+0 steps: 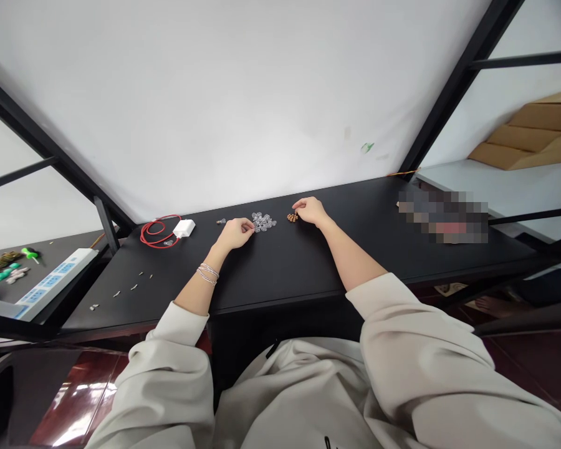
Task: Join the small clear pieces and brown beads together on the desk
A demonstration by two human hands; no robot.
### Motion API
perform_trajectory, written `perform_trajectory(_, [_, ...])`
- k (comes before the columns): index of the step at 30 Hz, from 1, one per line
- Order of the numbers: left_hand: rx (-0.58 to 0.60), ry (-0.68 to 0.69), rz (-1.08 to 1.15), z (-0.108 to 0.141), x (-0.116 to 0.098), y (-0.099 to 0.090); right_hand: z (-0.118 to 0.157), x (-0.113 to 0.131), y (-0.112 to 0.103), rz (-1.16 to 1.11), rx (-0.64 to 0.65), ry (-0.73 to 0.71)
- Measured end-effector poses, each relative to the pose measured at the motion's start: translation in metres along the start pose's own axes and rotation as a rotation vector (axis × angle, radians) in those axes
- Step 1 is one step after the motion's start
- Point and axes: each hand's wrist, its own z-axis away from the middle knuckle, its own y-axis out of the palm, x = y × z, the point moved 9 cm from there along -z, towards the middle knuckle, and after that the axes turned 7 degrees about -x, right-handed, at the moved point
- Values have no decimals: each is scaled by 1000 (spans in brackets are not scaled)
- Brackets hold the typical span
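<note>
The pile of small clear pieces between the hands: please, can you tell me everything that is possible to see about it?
The pile of small clear pieces is a loose, low cluster on the black tabletop. The many pieces look transparent, like plastic or glass, with a grey shine; their exact shape is too small to tell. The fingertips of the left hand come right up to its left edge, while the right hand stays apart from it.

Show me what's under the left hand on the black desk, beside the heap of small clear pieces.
The left hand lies on the black desk and covers what is beneath it, so nothing there can be seen. Its fingertips reach the heap of small clear pieces.
</note>
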Motion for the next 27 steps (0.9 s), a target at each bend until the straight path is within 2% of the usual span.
perform_trajectory(6, [-21,-2,-82,0,-1,-6,1,0,0,-19,-3,8])
perform_trajectory(8, [-36,-8,-115,-2,2,-15,2,0,-2,-30,-13,12])
perform_trajectory(12, [-136,-63,-247,-5,21,-48,4,4,-8,-37,-58,5])
perform_trajectory(16, [-154,-132,-455,-5,45,-64,5,15,-17,-30,-143,-37])
perform_trajectory(18, [-140,-186,-509,-4,54,-64,6,19,-18,-28,-158,-60])
perform_trajectory(21, [-51,-239,-521,-2,62,-54,7,23,-16,-35,-154,-88])
perform_trajectory(24, [11,-218,-487,-1,56,-44,7,23,-15,-48,-163,-94])
perform_trajectory(27, [13,-164,-435,-1,45,-41,7,24,-15,-62,-175,-98])
